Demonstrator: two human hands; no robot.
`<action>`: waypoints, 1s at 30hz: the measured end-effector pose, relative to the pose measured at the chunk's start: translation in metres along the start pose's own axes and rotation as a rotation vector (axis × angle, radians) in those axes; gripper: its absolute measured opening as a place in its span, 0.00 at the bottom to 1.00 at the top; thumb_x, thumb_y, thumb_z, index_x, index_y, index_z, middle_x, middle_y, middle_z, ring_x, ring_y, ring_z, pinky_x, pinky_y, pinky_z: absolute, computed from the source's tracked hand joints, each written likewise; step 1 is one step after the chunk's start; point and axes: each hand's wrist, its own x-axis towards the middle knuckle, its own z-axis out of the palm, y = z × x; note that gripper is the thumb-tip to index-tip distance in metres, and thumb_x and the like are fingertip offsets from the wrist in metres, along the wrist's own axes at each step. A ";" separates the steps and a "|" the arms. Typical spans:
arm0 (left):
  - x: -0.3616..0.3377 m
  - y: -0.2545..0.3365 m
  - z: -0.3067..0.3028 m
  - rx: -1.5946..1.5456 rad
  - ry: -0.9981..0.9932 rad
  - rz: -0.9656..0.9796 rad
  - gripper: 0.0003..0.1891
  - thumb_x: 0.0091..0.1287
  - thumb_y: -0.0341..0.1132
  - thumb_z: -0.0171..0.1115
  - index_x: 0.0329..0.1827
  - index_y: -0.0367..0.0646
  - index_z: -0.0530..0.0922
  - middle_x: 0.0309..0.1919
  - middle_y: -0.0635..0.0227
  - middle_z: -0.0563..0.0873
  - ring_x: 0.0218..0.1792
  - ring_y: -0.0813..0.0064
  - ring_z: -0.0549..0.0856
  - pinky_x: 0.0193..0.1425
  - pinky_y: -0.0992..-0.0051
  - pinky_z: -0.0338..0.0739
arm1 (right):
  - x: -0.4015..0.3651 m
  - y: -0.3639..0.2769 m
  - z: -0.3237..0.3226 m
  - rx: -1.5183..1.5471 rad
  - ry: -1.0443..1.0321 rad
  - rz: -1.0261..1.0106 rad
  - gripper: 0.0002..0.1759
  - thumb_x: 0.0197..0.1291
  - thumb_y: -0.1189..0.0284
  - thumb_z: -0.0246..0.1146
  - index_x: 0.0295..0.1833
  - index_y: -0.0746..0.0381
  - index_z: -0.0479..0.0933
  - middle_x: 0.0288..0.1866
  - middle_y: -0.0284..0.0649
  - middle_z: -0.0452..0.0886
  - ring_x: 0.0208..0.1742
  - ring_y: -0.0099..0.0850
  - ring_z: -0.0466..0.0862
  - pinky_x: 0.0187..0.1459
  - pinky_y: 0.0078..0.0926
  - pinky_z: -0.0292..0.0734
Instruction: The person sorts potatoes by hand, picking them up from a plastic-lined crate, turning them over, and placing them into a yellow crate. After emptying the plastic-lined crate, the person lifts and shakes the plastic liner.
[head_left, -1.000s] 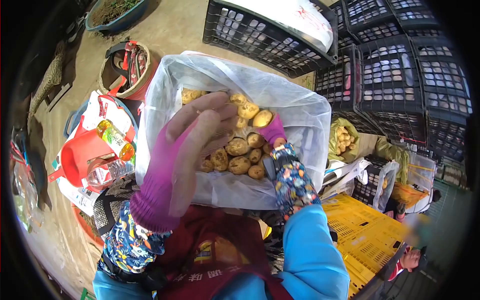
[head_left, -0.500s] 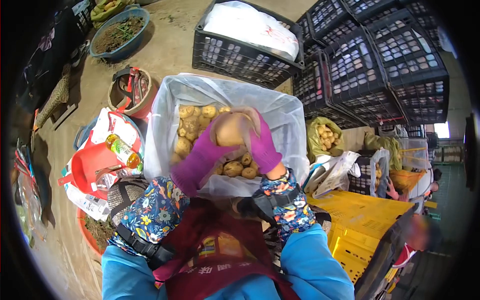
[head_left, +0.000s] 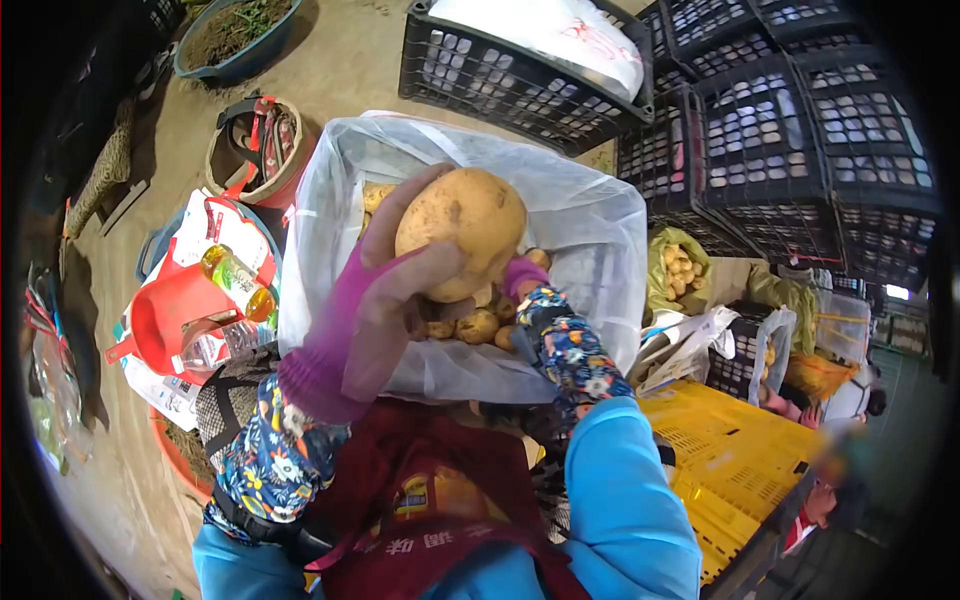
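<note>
A large, pale brown potato (head_left: 470, 225) with a few dark specks is raised close to the camera. My left hand (head_left: 395, 290), in a purple and grey glove, has its fingers and thumb wrapped round it. Behind and below the potato, my right hand (head_left: 522, 272) reaches into a crate lined with translucent white plastic (head_left: 590, 240). Only part of its purple glove shows, and its fingers are hidden. Smaller potatoes (head_left: 478, 326) lie in the lined crate beneath both hands.
Stacked black crates (head_left: 760, 140) rise at the right, and a black crate with a white bag (head_left: 540, 85) stands ahead. On my left are a red dustpan (head_left: 165, 320) and a bucket (head_left: 255, 150). A yellow crate (head_left: 730, 450) is at my right; another person is beyond it.
Both hands were round the potato. Now my left hand alone has lifted it closer to the camera, and my right hand has let go and moved lower into the crate. The view has shifted slightly.
</note>
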 end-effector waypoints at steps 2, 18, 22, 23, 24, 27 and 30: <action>0.006 0.001 0.001 0.025 0.050 0.021 0.37 0.67 0.40 0.63 0.78 0.49 0.59 0.65 0.62 0.74 0.59 0.69 0.80 0.55 0.70 0.82 | 0.009 -0.005 0.027 -0.205 0.050 0.083 0.22 0.54 0.60 0.69 0.56 0.47 0.80 0.56 0.51 0.82 0.58 0.45 0.83 0.55 0.40 0.79; 0.005 -0.027 0.003 0.261 0.063 0.214 0.33 0.68 0.38 0.64 0.75 0.45 0.63 0.62 0.63 0.76 0.59 0.72 0.79 0.56 0.74 0.79 | -0.118 -0.059 -0.126 2.461 -0.336 -0.384 0.15 0.66 0.68 0.55 0.55 0.62 0.74 0.53 0.45 0.81 0.54 0.45 0.82 0.56 0.50 0.79; 0.000 -0.031 0.000 0.274 0.011 0.257 0.31 0.68 0.36 0.64 0.74 0.50 0.66 0.63 0.65 0.75 0.63 0.71 0.76 0.61 0.71 0.77 | -0.159 -0.082 -0.143 2.305 -0.176 -0.381 0.25 0.73 0.62 0.55 0.70 0.60 0.64 0.58 0.46 0.80 0.57 0.45 0.81 0.56 0.43 0.81; 0.001 -0.037 -0.003 0.337 -0.019 0.338 0.30 0.68 0.37 0.64 0.73 0.49 0.68 0.63 0.65 0.75 0.63 0.70 0.76 0.62 0.70 0.76 | -0.173 -0.090 -0.148 1.938 -0.075 -0.505 0.26 0.73 0.60 0.55 0.71 0.60 0.63 0.59 0.46 0.79 0.57 0.45 0.81 0.56 0.42 0.82; 0.006 -0.044 -0.008 0.404 -0.054 0.422 0.29 0.68 0.37 0.64 0.72 0.48 0.69 0.63 0.64 0.76 0.63 0.69 0.76 0.64 0.70 0.75 | -0.190 -0.102 -0.155 1.568 0.025 -0.606 0.28 0.74 0.59 0.54 0.73 0.59 0.62 0.59 0.46 0.79 0.58 0.44 0.81 0.55 0.41 0.83; 0.023 -0.055 -0.027 0.837 -0.182 0.702 0.26 0.68 0.38 0.64 0.69 0.44 0.73 0.64 0.61 0.76 0.64 0.65 0.77 0.68 0.68 0.71 | -0.226 -0.127 -0.176 1.783 -0.288 -0.492 0.30 0.75 0.56 0.55 0.75 0.58 0.60 0.61 0.47 0.78 0.59 0.36 0.82 0.56 0.39 0.84; 0.013 -0.048 -0.018 0.868 -0.304 0.700 0.26 0.70 0.41 0.60 0.69 0.41 0.72 0.67 0.53 0.76 0.66 0.59 0.77 0.73 0.66 0.65 | -0.224 -0.112 -0.148 1.879 -0.240 -0.512 0.30 0.74 0.54 0.55 0.74 0.59 0.62 0.61 0.48 0.78 0.54 0.38 0.84 0.51 0.40 0.85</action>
